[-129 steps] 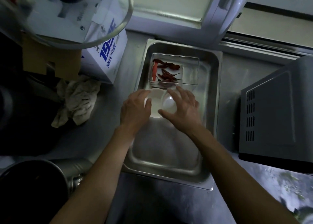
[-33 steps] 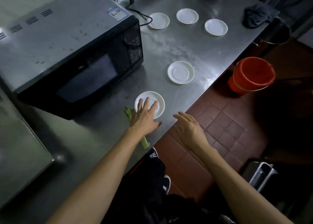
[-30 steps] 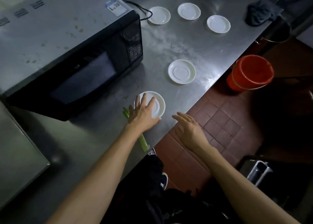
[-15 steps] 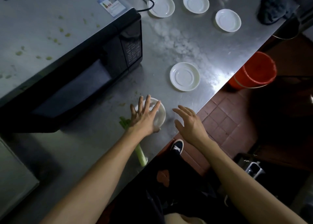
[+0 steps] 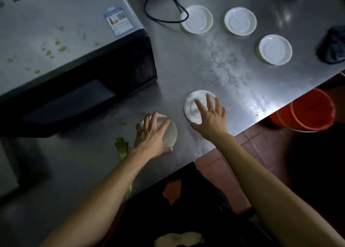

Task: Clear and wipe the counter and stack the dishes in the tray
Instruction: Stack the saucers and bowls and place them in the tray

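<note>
The left hand (image 5: 152,134) grips a white saucer (image 5: 168,132) near the counter's (image 5: 233,82) near edge, fingers curled over its far rim and thumb at its near rim. Whether the saucer is lifted or flat is hard to tell. Just to its right, the right hand (image 5: 211,116) lies on a second saucer (image 5: 192,106) with fingers spread and fairly straight, pressing its top; this saucer sits flat on the counter. The two hands are close but apart.

Three more saucers stand farther off, well apart from the hands: one (image 5: 197,19) by a black cable (image 5: 158,9), one (image 5: 240,21) to its right, and one (image 5: 275,49) nearer the right edge. A dark cloth (image 5: 332,47) lies at the far right of the counter.

A green vegetable stalk (image 5: 122,147) lies on the counter just left of the left wrist, running toward the near edge. A microwave (image 5: 74,60) fills the left side, its top spotted with small green bits and bearing a sticker (image 5: 118,21). Beyond the counter's edge at right, an orange bucket (image 5: 309,110) stands on the tiled floor (image 5: 261,144).
</note>
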Demonstrator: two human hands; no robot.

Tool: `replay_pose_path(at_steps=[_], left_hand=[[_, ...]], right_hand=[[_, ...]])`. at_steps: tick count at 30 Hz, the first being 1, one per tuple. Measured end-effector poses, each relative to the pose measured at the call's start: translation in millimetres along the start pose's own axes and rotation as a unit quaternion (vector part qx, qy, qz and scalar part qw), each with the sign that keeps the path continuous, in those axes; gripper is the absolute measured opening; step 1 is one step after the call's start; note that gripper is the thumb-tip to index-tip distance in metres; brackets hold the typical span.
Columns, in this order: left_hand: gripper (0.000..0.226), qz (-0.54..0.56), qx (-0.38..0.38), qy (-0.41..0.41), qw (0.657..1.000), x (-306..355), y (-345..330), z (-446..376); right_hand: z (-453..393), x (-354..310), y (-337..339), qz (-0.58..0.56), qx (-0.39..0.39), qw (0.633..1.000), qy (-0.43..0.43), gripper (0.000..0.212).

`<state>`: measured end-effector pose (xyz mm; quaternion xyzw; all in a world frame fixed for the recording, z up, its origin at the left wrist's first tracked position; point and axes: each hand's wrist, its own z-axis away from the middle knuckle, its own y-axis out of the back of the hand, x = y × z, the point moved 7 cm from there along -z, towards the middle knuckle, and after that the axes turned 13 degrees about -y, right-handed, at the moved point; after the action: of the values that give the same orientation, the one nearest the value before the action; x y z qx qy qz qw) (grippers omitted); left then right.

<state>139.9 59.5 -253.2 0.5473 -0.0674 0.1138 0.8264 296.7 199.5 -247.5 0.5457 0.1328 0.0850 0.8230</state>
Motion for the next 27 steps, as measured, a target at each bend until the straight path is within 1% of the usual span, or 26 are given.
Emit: replay_pose_path(at_steps=[2,4,9,13,20,27], left_hand=[[0.117,-0.005,0.005,0.019,1.000,8,6,-8],[0.116,0.001,0.012,0.042,0.999,14,13,-16],[0.117,0.030,0.022,0.103,0.994,21,19,-27],[0.115,0.043,0.009,0.135,0.990,24,22,-29],[0.115,0.047,0.015,0.175,0.983,21,16,-15],[0.112,0.051,0.052,0.202,0.977,17,16,19]], right_hand=[[-18,6,-1,0.038,-0.035,0.998,0.023,0.101],[-32,10,-5,0.054,-0.062,0.996,0.046,0.110],[-53,1,-13,0.084,-0.093,0.986,0.114,0.118],[-54,-15,-19,0.107,-0.086,0.977,0.164,0.117],[-53,-26,-17,0.103,-0.071,0.972,0.199,0.111],[-31,-37,-6,0.089,-0.051,0.969,0.227,0.108]])
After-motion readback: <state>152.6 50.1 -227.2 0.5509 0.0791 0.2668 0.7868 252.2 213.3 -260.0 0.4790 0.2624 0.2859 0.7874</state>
